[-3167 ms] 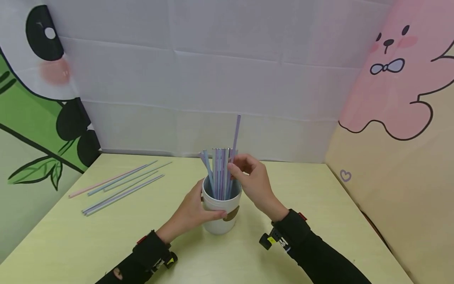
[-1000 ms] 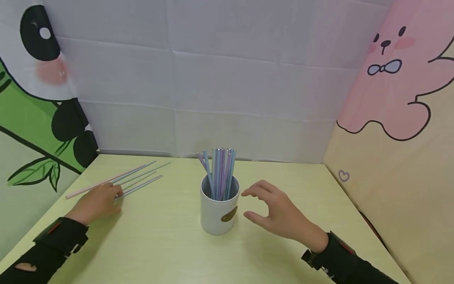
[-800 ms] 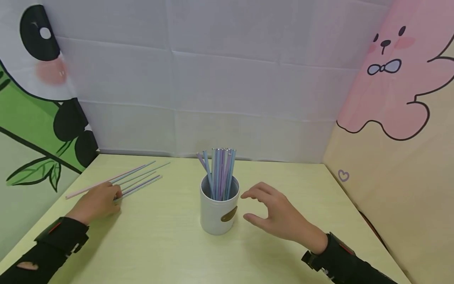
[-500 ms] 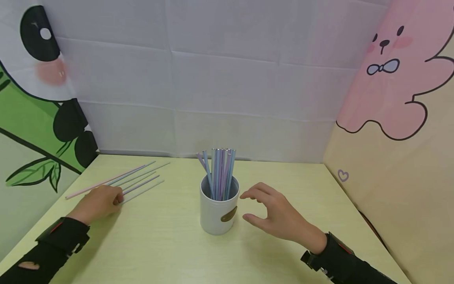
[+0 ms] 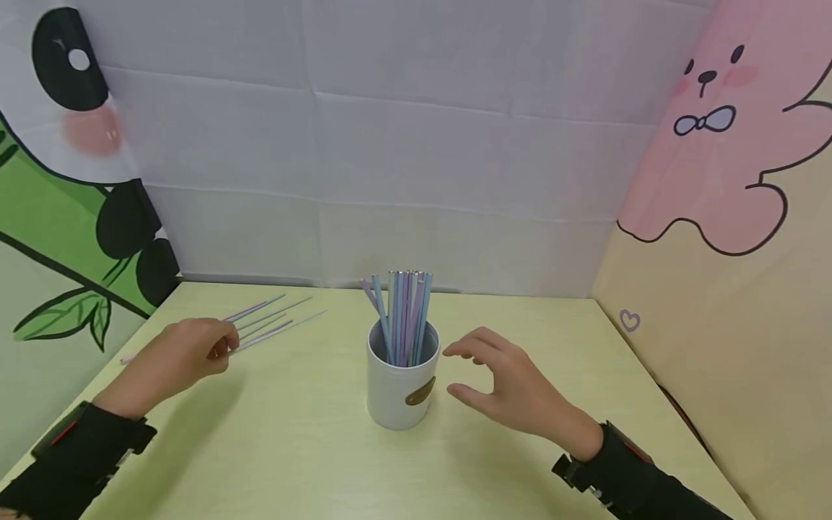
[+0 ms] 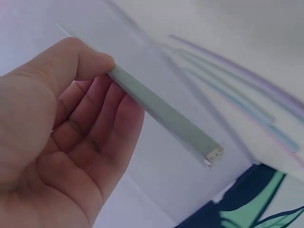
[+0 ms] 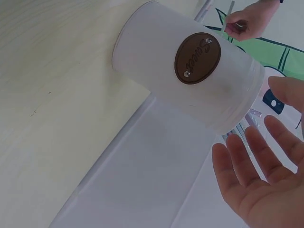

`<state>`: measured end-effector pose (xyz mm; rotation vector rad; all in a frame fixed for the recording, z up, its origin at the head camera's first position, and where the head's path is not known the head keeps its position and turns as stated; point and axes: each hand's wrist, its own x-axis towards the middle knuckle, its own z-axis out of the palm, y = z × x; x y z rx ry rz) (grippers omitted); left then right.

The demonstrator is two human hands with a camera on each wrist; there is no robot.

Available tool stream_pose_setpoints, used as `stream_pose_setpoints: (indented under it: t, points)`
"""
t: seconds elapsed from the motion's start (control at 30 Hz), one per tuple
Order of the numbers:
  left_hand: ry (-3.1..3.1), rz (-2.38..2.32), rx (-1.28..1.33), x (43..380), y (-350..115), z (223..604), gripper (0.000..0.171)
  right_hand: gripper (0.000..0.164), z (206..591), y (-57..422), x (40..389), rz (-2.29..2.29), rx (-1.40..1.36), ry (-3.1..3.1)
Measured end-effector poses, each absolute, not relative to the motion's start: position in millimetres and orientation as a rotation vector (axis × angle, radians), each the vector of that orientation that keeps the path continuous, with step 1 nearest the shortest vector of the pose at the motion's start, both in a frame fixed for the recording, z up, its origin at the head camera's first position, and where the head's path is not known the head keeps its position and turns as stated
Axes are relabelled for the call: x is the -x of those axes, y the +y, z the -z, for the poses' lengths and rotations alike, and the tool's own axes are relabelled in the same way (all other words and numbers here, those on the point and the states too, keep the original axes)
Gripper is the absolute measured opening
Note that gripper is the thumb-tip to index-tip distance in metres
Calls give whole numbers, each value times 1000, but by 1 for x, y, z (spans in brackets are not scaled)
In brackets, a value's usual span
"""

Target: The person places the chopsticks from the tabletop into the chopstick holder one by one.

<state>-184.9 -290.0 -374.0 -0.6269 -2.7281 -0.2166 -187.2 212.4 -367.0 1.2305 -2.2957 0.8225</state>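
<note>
My left hand (image 5: 185, 354) is raised over the left of the table, pinching a long, straw-like pale green stick (image 6: 166, 114) between thumb and fingers. In the left wrist view, the stick's square-cut end points down to the right. Beyond it lie more thin sticks (image 6: 266, 88) in purple, green, blue and pink. A white cup (image 5: 393, 401) stands upright mid-table, holding a bundle of blue, purple and greenish sticks (image 5: 406, 318). My right hand (image 5: 516, 386) hovers just right of the cup, fingers and thumb spread and nothing in them. The right wrist view shows the cup's brown oval label (image 7: 197, 58).
Several loose sticks (image 5: 260, 315) lie side by side at the left of the pale yellow table (image 5: 312, 448), partly hidden by my left hand. A white cloth backdrop (image 5: 416, 144) rises behind it. Cartoon-printed panels (image 5: 705, 180) flank the sides.
My left hand left the cup for the loose sticks, separated one green stick and now lifts it. My right hand let go of the purple stick, now in the cup, and moved right.
</note>
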Motion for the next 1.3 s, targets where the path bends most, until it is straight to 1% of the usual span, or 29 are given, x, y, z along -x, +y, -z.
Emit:
stream_pose_setpoints:
  t: [0.3, 0.57, 0.63, 0.9, 1.13, 1.3]
  points:
    - [-2499, 128, 703, 155, -252, 333, 38, 45, 355, 206, 187, -846, -1228, -2264]
    - [-2301, 124, 880, 135, -214, 310, 45, 45, 341, 191, 177, -736, -1229, -2198]
    - [-2271, 106, 914, 133, -203, 307, 45, 45, 336, 183, 173, -676, -1237, -2155]
    - [-2247, 81, 1007, 133, -156, 304, 38, 38, 323, 148, 163, -448, -1249, -2047]
    - [-2328, 66, 1029, 134, -124, 305, 33, 28, 327, 126, 164, -344, -1264, -2048]
    - [-2341, 64, 1038, 133, -111, 306, 31, 21, 332, 119, 166, -307, -1264, -2039]
